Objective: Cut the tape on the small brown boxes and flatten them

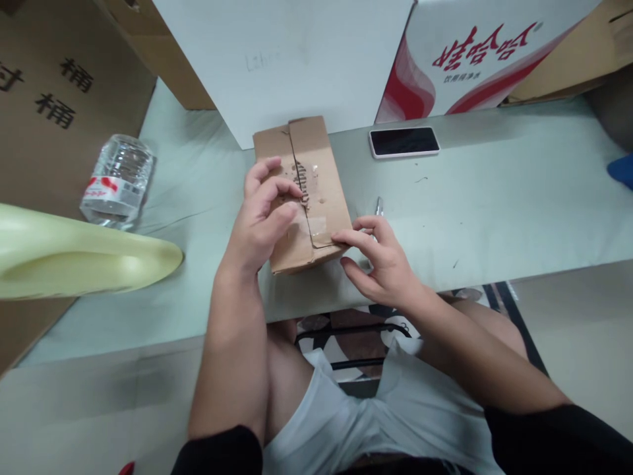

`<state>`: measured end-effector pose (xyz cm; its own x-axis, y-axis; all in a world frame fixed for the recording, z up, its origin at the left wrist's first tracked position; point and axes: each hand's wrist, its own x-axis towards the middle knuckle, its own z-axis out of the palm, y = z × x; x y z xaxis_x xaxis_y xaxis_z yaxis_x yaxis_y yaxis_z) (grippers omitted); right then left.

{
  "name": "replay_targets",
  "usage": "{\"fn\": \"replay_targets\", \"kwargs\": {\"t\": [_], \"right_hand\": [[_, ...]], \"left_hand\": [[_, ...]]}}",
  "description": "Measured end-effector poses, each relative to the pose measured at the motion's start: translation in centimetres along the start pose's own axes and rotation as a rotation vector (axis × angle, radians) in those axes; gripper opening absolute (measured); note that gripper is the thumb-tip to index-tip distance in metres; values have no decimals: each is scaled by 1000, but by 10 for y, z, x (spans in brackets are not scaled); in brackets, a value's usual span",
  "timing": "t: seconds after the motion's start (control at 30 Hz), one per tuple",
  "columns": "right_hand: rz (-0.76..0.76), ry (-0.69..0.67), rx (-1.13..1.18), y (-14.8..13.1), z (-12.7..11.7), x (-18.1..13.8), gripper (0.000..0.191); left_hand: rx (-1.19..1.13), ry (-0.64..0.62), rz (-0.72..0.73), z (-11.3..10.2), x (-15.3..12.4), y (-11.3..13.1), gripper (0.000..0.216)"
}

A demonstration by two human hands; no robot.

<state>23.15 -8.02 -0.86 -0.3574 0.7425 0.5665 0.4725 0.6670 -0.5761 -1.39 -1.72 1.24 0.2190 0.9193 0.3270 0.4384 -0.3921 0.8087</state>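
A small brown cardboard box [329, 178] lies on the pale green surface in front of me, its top flaps folded down along a seam, with dark print and bits of clear tape. Over its left half hovers my left hand [264, 211], fingers apart and slightly curled; whether it touches the cardboard I cannot tell. My right hand [373, 260] is at the near right corner, index fingertip on the flap edge, thumb apart from it. Just beyond the right hand, a small shiny metal item [379, 206] is partly hidden behind the fingers.
A phone [404, 142] lies beyond the box to the right. White cartons [297, 59] stand along the back. A clear water bottle [119, 181] lies at left, near a yellow-green smooth object [89, 254] and a large brown carton [74, 39]. The surface's front edge [445, 280] is close to my lap.
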Motion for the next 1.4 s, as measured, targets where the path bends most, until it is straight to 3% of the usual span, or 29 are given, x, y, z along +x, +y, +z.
{"fn": "replay_targets", "kwargs": {"t": [0.3, 0.5, 0.73, 0.83, 0.93, 1.0, 1.07, 1.17, 1.3, 1.4], "right_hand": [[9, 2, 13, 3, 5, -2, 44], [17, 1, 19, 2, 4, -2, 45], [39, 14, 25, 3, 3, -3, 42], [358, -22, -118, 11, -7, 0, 44], [772, -310, -429, 21, -19, 7, 49], [868, -495, -532, 27, -24, 10, 54], [885, -551, -546, 31, -26, 12, 57], [873, -412, -356, 34, -27, 12, 56], [704, 68, 261, 29, -34, 20, 42], [517, 311, 445, 13, -40, 30, 33]], "left_hand": [[86, 19, 0, 0, -1, 7, 24], [19, 28, -29, 1, 1, 7, 15], [79, 3, -21, -2, -2, 10, 27], [95, -3, -26, -3, -2, 10, 26], [97, -12, -36, -3, -1, 10, 24], [95, -11, -47, -2, 0, 11, 24], [86, -12, -61, -2, 0, 12, 24], [66, -17, -68, -1, 0, 13, 24], [33, -15, -46, 1, 1, 9, 25], [18, 15, -31, 4, 2, 5, 26]]}}
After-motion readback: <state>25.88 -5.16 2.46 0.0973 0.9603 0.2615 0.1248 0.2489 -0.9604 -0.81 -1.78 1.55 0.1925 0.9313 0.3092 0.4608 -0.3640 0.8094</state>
